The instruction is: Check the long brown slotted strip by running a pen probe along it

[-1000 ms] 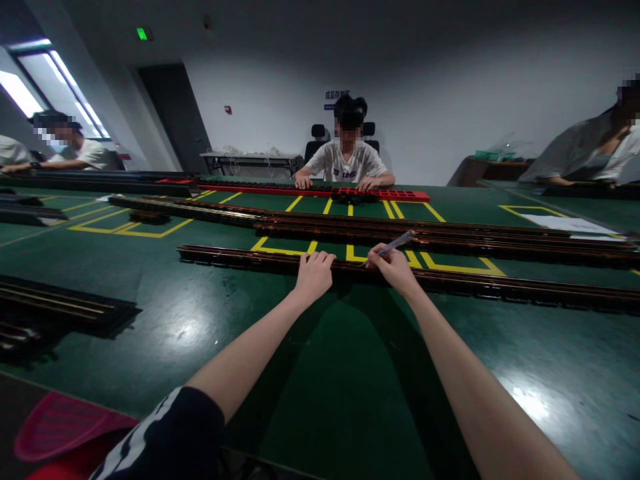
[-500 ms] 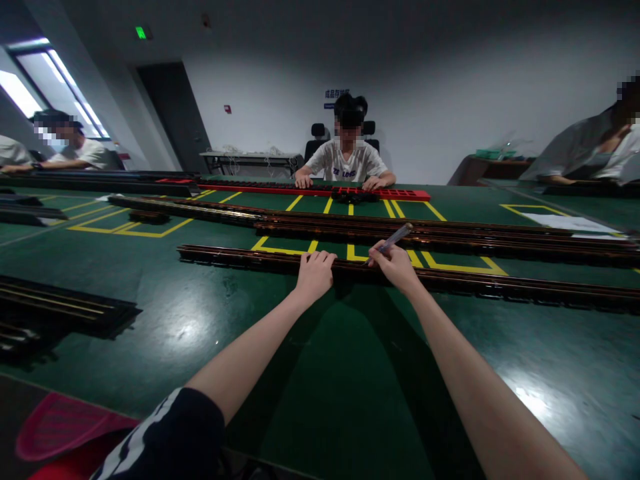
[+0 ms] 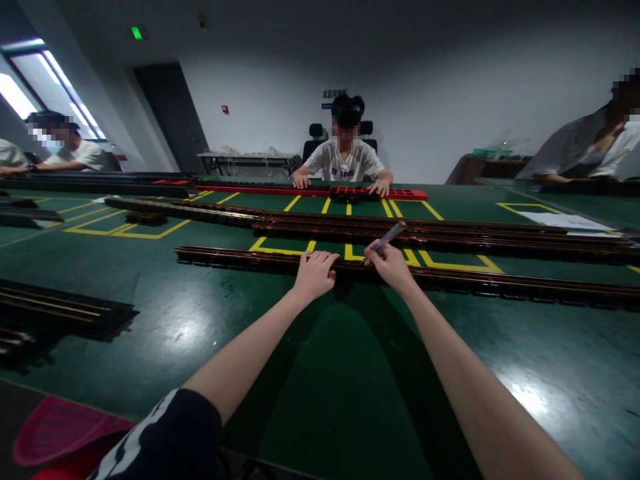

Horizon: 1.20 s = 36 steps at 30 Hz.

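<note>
A long dark strip [image 3: 240, 259] with a glossy, brownish upper side lies across the green table in front of me. My left hand [image 3: 315, 275] rests over it, fingers bent across the top and thumb on the near side. Just to the right, my right hand [image 3: 388, 264] pinches a pen-like tool with a translucent barrel [image 3: 391, 234]. The tool slants, its upper end to the right and its lower end down at the strip. Fingers partly hide that lower tip, so contact with the strip is unclear.
Several similar strips [image 3: 450, 237] lie just beyond, over yellow tape lines on the green table [image 3: 200, 373]. More dark strips [image 3: 55, 310] are at the left. Across the table a person [image 3: 345, 157] handles a red frame [image 3: 410, 195]. A pink chair [image 3: 65, 427] stands at lower left.
My left thumb and fingers have spread slightly apart on the strip. The tool in my right hand has shifted a little leftward. Across the table, the person's hand on the right has moved slightly.
</note>
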### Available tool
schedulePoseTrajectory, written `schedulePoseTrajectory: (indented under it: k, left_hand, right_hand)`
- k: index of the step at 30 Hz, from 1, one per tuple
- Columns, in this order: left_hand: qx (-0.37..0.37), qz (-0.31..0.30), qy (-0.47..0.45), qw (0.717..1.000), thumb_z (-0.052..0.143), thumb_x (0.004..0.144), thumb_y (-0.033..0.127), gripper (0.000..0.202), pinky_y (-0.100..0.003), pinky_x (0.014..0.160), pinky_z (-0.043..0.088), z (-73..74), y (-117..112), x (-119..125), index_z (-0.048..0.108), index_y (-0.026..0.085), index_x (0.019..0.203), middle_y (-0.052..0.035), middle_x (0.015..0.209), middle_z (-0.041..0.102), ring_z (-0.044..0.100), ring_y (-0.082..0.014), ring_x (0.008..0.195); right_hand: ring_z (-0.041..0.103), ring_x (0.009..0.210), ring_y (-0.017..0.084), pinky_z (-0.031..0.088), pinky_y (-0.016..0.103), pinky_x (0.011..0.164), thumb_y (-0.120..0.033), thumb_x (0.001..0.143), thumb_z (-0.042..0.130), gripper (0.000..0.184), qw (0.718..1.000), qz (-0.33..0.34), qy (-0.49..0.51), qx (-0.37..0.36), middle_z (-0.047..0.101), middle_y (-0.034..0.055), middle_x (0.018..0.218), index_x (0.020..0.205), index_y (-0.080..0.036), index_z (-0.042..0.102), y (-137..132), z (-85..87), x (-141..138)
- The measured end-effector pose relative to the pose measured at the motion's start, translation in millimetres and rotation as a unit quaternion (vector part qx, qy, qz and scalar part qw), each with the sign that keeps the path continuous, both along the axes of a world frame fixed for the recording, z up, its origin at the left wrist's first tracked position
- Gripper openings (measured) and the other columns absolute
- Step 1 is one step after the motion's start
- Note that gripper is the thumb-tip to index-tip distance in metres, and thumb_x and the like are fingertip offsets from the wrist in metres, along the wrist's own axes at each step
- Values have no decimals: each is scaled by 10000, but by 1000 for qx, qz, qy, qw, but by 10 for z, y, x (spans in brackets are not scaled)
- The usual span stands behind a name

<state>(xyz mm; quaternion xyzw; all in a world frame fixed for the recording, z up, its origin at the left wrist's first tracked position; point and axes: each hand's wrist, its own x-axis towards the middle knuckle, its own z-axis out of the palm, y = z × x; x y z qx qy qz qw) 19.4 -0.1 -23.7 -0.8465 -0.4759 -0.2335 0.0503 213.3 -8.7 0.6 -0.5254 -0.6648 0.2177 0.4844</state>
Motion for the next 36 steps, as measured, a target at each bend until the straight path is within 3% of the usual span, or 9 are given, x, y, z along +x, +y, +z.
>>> schedulePoseTrajectory:
  k: [6, 15, 27, 36]
  left_hand:
    - [6, -8, 18, 1000, 442, 880, 402, 425, -460, 1014, 349, 20, -10, -1, 549, 199, 1238, -89, 1203, 634, 548, -251, 1124]
    - [33, 19, 47, 998, 432, 875, 549, 469, -438, 895, 392, 9, 3, 33, 584, 200, 1149, -96, 1087, 646, 557, -278, 1037]
    - [30, 45, 30, 998, 457, 870, 544, 433, -445, 917, 376, -14, 13, 90, 600, 203, 1093, -102, 1064, 653, 560, -285, 1039]
    - [30, 40, 14, 999, 455, 885, 467, 373, -474, 986, 342, -12, -7, 102, 594, 205, 1112, -90, 1131, 652, 553, -271, 1080]
  right_hand:
    - [631, 636, 183, 491, 328, 684, -338, 821, 530, 154, 1000, 9, 0, 6, 631, 14, 616, 741, -206, 543, 10, -8, 3]
    - [629, 631, 188, 484, 316, 671, -292, 823, 512, 120, 1000, 11, -9, -1, 632, 18, 612, 744, -205, 536, -5, 38, -20]
    - [611, 614, 179, 457, 291, 627, -294, 814, 506, 105, 1000, -3, -21, 9, 612, 3, 597, 747, -219, 536, 19, 21, -44]
    - [611, 652, 185, 464, 317, 689, -277, 828, 491, 100, 1000, 4, 3, 2, 614, 13, 647, 765, -210, 532, 36, -16, -9]
